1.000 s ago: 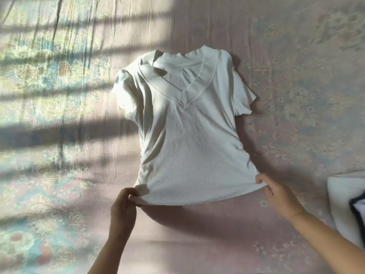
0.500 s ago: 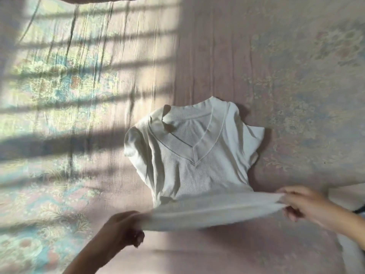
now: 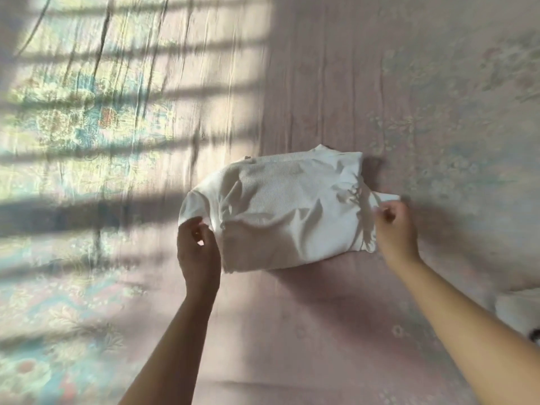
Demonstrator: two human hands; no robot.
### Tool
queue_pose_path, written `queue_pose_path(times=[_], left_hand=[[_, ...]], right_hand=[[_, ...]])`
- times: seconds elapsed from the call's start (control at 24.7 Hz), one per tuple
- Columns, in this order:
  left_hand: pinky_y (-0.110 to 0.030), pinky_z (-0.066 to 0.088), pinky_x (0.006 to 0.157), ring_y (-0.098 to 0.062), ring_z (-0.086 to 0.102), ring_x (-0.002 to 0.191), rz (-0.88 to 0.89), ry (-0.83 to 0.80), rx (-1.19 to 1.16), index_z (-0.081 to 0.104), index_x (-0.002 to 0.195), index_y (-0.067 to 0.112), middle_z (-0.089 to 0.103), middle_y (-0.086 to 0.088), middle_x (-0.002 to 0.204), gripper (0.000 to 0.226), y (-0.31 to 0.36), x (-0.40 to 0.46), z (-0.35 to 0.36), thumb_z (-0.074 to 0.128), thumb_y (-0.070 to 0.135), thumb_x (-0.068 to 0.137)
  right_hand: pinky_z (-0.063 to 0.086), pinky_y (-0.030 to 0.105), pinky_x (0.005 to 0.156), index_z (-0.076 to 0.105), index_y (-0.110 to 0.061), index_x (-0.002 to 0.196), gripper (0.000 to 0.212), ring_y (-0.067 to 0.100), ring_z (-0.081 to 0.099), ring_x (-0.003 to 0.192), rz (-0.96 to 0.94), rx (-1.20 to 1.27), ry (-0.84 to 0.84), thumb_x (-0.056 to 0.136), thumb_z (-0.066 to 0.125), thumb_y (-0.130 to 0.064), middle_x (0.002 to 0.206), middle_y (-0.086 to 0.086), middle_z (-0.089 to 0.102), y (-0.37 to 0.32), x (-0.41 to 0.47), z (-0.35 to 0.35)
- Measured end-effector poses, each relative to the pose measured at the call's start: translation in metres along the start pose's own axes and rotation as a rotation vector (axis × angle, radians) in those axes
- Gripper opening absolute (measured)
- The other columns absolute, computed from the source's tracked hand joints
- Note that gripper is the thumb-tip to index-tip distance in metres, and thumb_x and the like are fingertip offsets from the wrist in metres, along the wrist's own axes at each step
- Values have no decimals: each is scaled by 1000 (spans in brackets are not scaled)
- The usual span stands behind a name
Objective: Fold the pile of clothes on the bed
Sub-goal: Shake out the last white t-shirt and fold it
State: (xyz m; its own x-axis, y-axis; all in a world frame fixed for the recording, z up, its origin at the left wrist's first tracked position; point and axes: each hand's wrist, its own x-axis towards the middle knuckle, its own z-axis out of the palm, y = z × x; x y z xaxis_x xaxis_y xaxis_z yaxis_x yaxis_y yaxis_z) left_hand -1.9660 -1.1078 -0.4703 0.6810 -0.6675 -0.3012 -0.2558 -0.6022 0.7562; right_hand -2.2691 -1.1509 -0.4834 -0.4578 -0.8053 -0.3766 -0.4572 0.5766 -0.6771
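Note:
A white ribbed V-neck top lies on the bed, its lower half folded up over the upper half so the neckline is hidden. My left hand is at the left side of the fold, fingers curled by the left sleeve; whether it pinches the cloth is unclear. My right hand is at the right side, fingers pinching the fabric next to the right sleeve, which sticks out beyond it.
The bed is covered with a pink floral sheet, sunlit with striped shadows on the left. A white folded item with a dark edge lies at the right border near my right forearm.
Both hands lifted the shirt's hem and carried it away from me over the chest, folding the shirt in half. The view also shifted, so the shirt sits lower in the frame.

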Motion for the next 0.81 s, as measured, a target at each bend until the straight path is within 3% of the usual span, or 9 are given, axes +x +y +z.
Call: queue_pose_path(times=[0.08,0.16,0.2,0.28,0.41,0.49,0.53,0.65,0.81], left_hand=[[-25,46,75,-10,57,85,80,-85,97,58,102,20,59,7,93,13,-19,-34,-3,55,29,94],[-28,43,79,-16,53,97,87,-152,204,62,107,12,53,-2,105,25,-37,-48,-1,64,29,89],[-31,43,85,-23,48,106,36,-110,243,65,107,8,48,-9,112,28,-44,-48,0,68,27,86],[-37,44,93,-28,44,111,-243,-14,233,68,97,9,43,-14,115,27,-49,-39,3,72,32,83],[-41,52,86,-25,60,89,-607,-110,-181,60,86,5,59,-11,95,27,-46,-32,5,72,29,83],[-39,57,74,-29,66,88,-714,-60,-499,59,83,2,65,-17,97,21,-39,-30,0,73,18,83],[-36,57,69,-29,67,89,-733,-9,-590,57,82,1,65,-19,100,19,-33,-28,-6,72,13,83],[-35,58,65,-29,66,86,-623,87,-669,51,85,5,62,-21,100,18,3,-16,-26,69,4,84],[-26,55,47,-22,62,62,-255,-8,-479,51,88,10,56,-13,83,17,95,3,-68,56,-5,84]], right_hand=[[40,32,73,60,-12,101,17,27,59,93,-36,-33,-70,91,60,-26,92,4,61,22,-32,6],[45,41,84,66,-6,101,26,33,56,100,-91,-189,-65,84,70,-27,104,15,60,35,-40,15],[44,44,89,69,-5,101,32,36,53,103,-88,-270,-34,80,74,-28,111,20,56,39,-39,18],[44,40,90,69,-8,104,37,34,52,107,50,-231,-29,78,76,-33,117,19,53,42,-38,22],[45,27,82,66,-13,100,22,16,56,90,426,247,-97,85,68,-30,94,-1,59,39,-39,28],[45,31,93,61,-17,90,6,12,54,81,688,604,-86,91,62,-23,84,-3,55,31,-35,27],[47,35,94,58,-17,89,5,14,55,85,765,751,-75,93,60,-19,89,0,56,25,-31,23],[53,33,74,56,-13,97,11,17,61,87,686,872,-2,90,60,-6,109,8,60,-2,-14,-7],[57,42,65,43,-20,78,32,28,60,84,382,560,45,81,61,6,104,14,52,-80,-1,-68]])
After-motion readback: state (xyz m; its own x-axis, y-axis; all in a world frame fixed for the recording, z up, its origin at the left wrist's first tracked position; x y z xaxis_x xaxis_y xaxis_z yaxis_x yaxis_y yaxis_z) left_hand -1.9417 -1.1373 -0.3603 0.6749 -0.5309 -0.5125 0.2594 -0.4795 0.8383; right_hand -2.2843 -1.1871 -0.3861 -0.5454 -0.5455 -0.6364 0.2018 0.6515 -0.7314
